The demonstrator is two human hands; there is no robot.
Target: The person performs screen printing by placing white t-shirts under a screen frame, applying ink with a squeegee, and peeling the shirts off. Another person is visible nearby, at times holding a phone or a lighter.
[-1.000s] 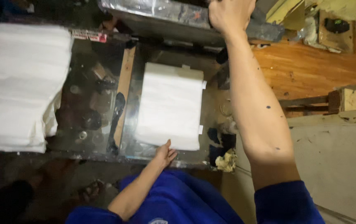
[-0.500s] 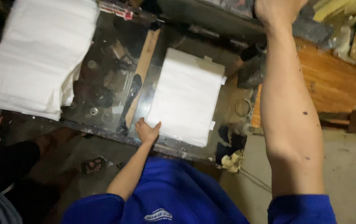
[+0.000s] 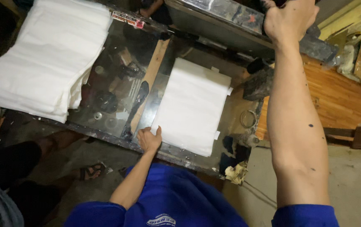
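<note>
Since half a second ago my left hand [image 3: 149, 139] has slid slightly along the near edge of the white sheet [image 3: 192, 105], and the view has tipped a little; my right hand [image 3: 289, 19] is still raised on the dark frame [image 3: 231, 19].

Nearest: left fingers lie flat and close together, tips pressing the sheet's near-left corner onto the glass table [image 3: 113, 84]. I judge that this single corner hold lets the sheet pivot; a push off-line would skew it against the wooden strip [image 3: 153, 71] just left of my fingers. The table's near edge runs just under my palm, so there is little room to draw back.

Beyond the fingertips, the sheet lies flat, its far edge near the frame. Left of the strip, well apart, sits a stack of white sheets [image 3: 46, 59], overhanging the table.

Farthest: right fingers are curled shut around the frame's handle. If that grip slipped, I judge the frame would drop onto my left hand. A dark block [image 3: 258, 82] stands beside my right forearm.
</note>
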